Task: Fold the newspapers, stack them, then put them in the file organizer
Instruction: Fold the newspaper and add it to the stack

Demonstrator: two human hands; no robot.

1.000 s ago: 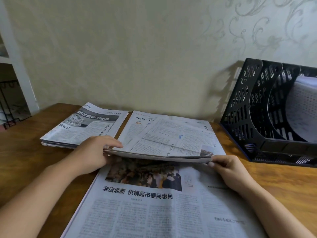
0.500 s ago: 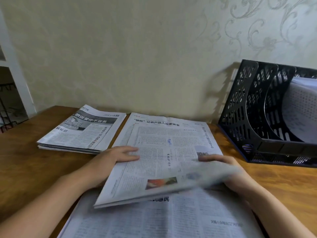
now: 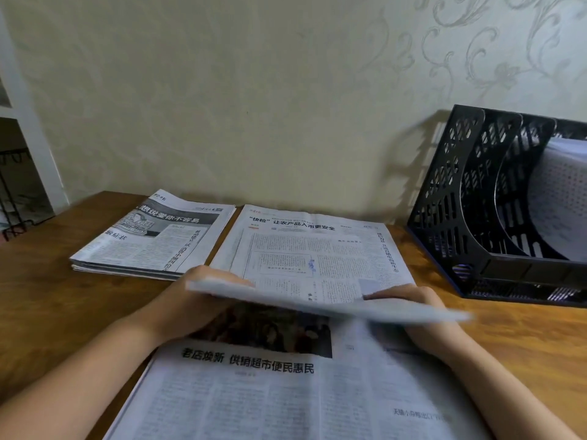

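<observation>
While both hands grip the blurred sheet (image 3: 317, 300) | wooden table (image 3: 47, 296) | patterned wallpaper (image 3: 222, 106) | file organizer (image 3: 470, 217) right.

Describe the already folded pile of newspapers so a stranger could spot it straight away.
Start at the wooden table against the patterned wall. The folded pile lies at its far left, beside the open newspaper that both hands are folding. Unlike that spread sheet, it is a compact stack of several layers, with a dark headline band and a cartoon picture on top.

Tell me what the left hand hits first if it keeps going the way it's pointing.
Likely the far half of the open newspaper, then the wall; the left hand points away, toward both. Depth is unclear.
</observation>
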